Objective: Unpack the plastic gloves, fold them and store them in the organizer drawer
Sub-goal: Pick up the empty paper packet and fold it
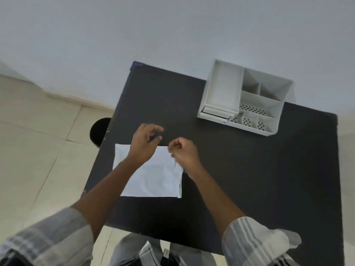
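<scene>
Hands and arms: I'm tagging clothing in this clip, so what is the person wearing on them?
Both hands, left and right, are bare: no gloves, rings or watch visible. The forearms are bare too. Each arm has a loose grey-and-white striped sleeve, left sleeve and right sleeve, ending near the elbow.

The left hand (143, 144) hides part of the glove packet (153, 175).

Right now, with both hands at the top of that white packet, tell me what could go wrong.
1. The right hand is closed on the white packet at its upper right corner while the left hand hovers with fingers spread; a one-sided pull may tear the film unevenly or drag the packet across the black table.
2. The packet lies near the table's left edge, so a slide could send it to the floor.
3. The organizer sits far off, at the back edge.
</scene>
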